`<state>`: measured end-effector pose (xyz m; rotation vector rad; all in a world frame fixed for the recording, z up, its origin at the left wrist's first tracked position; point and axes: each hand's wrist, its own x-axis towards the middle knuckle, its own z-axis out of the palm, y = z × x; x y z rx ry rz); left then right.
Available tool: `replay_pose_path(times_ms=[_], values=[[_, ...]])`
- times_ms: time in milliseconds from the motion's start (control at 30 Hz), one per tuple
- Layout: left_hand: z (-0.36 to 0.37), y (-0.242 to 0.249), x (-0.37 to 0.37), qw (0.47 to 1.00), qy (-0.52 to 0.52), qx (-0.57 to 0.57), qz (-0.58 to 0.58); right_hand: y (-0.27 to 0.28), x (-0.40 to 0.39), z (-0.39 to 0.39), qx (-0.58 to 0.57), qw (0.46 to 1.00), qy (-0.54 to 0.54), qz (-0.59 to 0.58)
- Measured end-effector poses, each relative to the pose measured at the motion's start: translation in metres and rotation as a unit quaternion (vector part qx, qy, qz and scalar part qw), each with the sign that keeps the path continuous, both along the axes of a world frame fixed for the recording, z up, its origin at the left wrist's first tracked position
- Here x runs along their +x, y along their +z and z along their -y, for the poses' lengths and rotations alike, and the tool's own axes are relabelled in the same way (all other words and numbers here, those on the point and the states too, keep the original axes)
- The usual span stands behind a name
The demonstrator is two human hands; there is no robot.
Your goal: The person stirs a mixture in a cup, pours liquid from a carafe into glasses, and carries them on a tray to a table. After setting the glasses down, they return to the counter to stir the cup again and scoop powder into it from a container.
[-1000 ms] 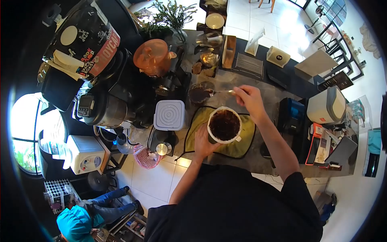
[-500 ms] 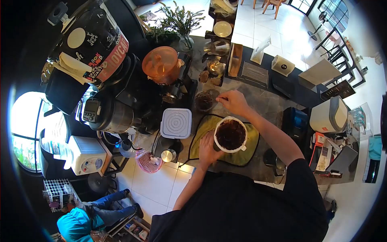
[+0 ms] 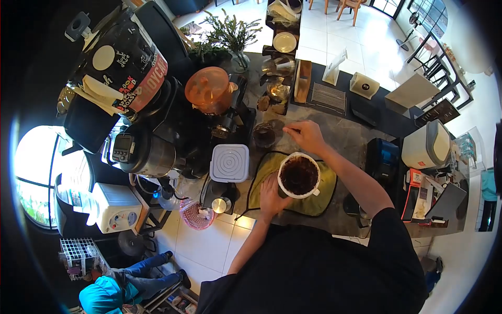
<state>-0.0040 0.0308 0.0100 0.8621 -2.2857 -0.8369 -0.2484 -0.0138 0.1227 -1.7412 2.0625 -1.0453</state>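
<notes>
A white coffee dripper [image 3: 318, 192] with a handle, holding wet dark coffee grounds [image 3: 299, 176], stands over a green cloth [image 3: 325, 205]. My left hand [image 3: 272, 197] curls against its left side; what sits beneath the dripper is mostly hidden. Beyond it, my right hand [image 3: 307, 135] is raised with thumb and fingers pinched together. Whatever is between those fingertips is too small to make out. Just left of them is a glass [image 3: 264, 135] with dark contents, on the grey counter [image 3: 345, 131].
To the left stand a lidded square container [image 3: 230, 163], a grinder with an orange hopper [image 3: 209, 89] and a large black machine [image 3: 183, 131]. A slotted drip tray [image 3: 328, 98] lies at the back. A person in a turquoise head covering [image 3: 102, 295] is at lower left.
The whole view has shifted slightly. Both hands keep nearly the same places, the left at the dripper and the right near the glass.
</notes>
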Motion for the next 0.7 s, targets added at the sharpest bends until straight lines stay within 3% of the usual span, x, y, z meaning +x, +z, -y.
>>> replay_pose_path(times_ms=[67, 133, 267, 433, 567, 700], values=[[0.0, 0.003, 0.0, 1.0, -0.007, 0.0, -0.003, 0.002, 0.002, 0.001, 0.01, 0.999, -0.017, 0.03], [-0.001, 0.002, 0.0, 1.0, -0.006, 0.0, -0.002, 0.001, 0.0, 0.001, 0.079, 0.985, -0.064, 0.141], [-0.001, 0.005, -0.001, 1.0, 0.0, -0.006, -0.011, -0.016, -0.009, 0.006, 0.023, 0.958, -0.069, 0.279], [0.0, -0.004, 0.0, 1.0, -0.006, -0.011, -0.019, -0.002, -0.01, -0.008, 0.054, 0.874, -0.097, 0.473], [0.002, -0.016, 0.003, 1.0, -0.012, -0.011, -0.007, 0.029, -0.011, -0.04, 0.025, 0.858, -0.082, 0.506], [0.007, -0.017, 0.008, 0.998, -0.054, 0.007, -0.038, 0.069, -0.004, -0.089, -0.033, 0.91, -0.063, 0.409]])
